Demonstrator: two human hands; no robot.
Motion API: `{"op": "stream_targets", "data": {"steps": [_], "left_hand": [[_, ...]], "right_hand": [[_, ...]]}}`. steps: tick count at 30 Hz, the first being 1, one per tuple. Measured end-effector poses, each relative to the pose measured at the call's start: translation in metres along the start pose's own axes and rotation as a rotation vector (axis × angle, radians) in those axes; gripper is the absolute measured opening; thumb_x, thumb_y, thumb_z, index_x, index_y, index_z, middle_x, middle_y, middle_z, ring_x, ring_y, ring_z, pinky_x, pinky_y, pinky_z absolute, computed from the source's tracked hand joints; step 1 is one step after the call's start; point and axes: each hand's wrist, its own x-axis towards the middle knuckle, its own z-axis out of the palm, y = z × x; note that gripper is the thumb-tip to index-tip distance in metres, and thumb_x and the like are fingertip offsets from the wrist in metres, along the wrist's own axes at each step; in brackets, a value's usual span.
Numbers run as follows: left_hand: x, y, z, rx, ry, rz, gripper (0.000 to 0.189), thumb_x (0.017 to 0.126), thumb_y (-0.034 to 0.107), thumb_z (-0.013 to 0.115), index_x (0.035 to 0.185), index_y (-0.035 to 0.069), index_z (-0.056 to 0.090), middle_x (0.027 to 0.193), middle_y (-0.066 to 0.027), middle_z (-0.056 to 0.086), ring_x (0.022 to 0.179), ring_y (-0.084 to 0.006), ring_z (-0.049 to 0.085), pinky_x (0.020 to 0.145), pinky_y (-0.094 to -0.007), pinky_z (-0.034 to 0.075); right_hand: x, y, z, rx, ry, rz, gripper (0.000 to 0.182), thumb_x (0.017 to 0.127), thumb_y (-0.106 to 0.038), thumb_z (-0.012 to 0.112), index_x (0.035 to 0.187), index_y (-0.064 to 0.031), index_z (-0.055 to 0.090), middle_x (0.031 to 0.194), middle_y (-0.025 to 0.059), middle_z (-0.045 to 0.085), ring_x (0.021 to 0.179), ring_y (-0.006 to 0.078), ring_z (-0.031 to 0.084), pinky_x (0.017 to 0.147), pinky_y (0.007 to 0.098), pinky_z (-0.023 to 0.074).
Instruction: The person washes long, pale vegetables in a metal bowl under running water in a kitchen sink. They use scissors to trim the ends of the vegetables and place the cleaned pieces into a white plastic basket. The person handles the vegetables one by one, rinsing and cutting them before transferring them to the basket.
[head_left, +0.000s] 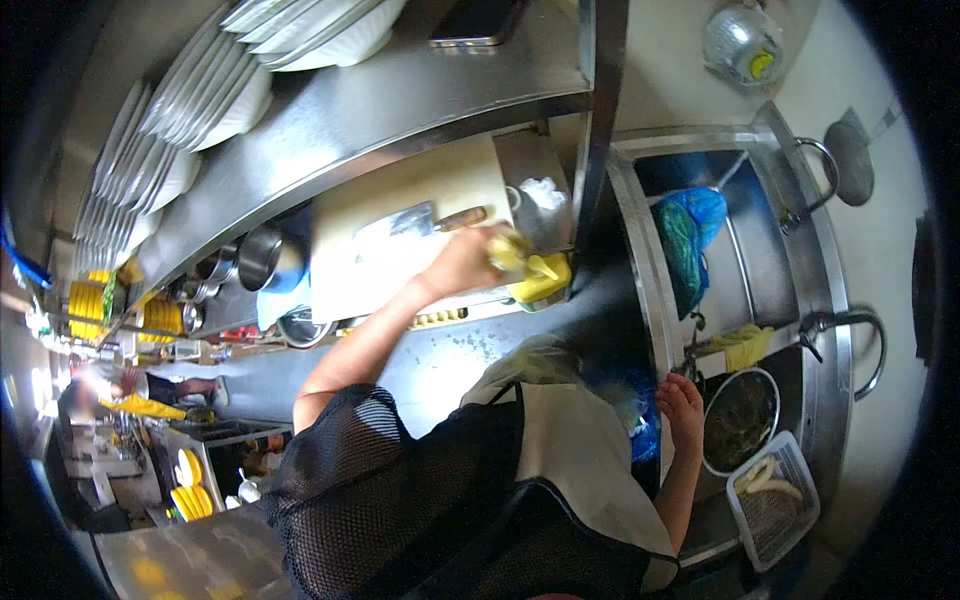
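My left hand reaches over the near right corner of a white cutting board. Its fingers are closed around a small, blurred yellowish object, whose kind I cannot tell. Just beyond the fingers is a yellow plastic container. A cleaver with a wooden handle lies on the board beside the hand. On the right, my right hand is at the front edge of the steel sink, its fingers loosely bent and apart, with nothing visible in it. A yellow cloth hangs near it.
Stacked white plates and a phone sit on the steel shelf. The sink holds a blue-green net bag. Near my right hand are a round vessel and a plastic basket. Another person is at the far left.
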Motion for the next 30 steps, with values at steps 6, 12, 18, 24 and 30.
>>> {"op": "stream_targets", "data": {"steps": [6,12,18,24,30], "left_hand": [[-0.062,-0.171,-0.097,0.523,0.189,-0.514,0.066,0.067,0.032,0.079,0.124,0.016,0.05,0.109,-0.017,0.061,0.1,-0.0318,0.06,0.084,-0.0393,0.048],[-0.054,-0.211,-0.116,0.845,-0.026,-0.642,0.097,0.053,0.044,0.083,0.135,0.013,0.042,0.13,-0.0195,0.049,0.12,-0.0362,0.046,0.099,-0.0426,0.039],[0.074,-0.058,-0.019,0.223,-0.641,-0.084,0.055,0.075,0.041,0.071,0.116,0.007,0.059,0.118,-0.0103,0.06,0.109,-0.025,0.055,0.094,-0.0384,0.044],[0.102,0.115,0.104,-0.303,-0.769,0.558,0.028,0.082,0.012,0.067,0.109,0.006,0.063,0.095,-0.0114,0.065,0.087,-0.0215,0.064,0.074,-0.0329,0.05],[0.183,0.223,0.227,-0.393,-1.098,0.649,0.025,0.085,0.011,0.064,0.11,0.004,0.064,0.096,-0.0095,0.066,0.086,-0.0169,0.064,0.075,-0.0298,0.051]], "right_hand": [[0.02,-0.003,0.008,-0.034,-0.073,0.011,0.034,0.087,-0.026,0.064,0.113,-0.006,0.058,0.095,0.0047,0.062,0.084,0.0142,0.061,0.071,0.0289,0.0494],[0.012,-0.011,0.002,-0.077,-0.024,-0.024,0.036,0.085,-0.027,0.066,0.113,-0.0049,0.058,0.094,0.0066,0.062,0.086,0.0166,0.062,0.072,0.032,0.0502],[0.023,0.047,-0.075,0.078,0.154,-0.184,0.024,0.087,-0.015,0.059,0.109,-0.0039,0.059,0.082,0.0032,0.06,0.071,0.0129,0.058,0.063,0.0279,0.0469],[0.018,0.074,-0.053,-0.355,0.478,-0.259,0.022,0.083,-0.017,0.062,0.098,0.0001,0.06,0.09,0.0087,0.06,0.085,0.0209,0.057,0.074,0.0341,0.0467],[0.029,0.062,-0.005,-0.773,0.686,-0.311,0.033,0.075,-0.01,0.067,0.104,-0.0037,0.055,0.104,0.0181,0.048,0.099,0.0383,0.047,0.084,0.0449,0.0417]]}}
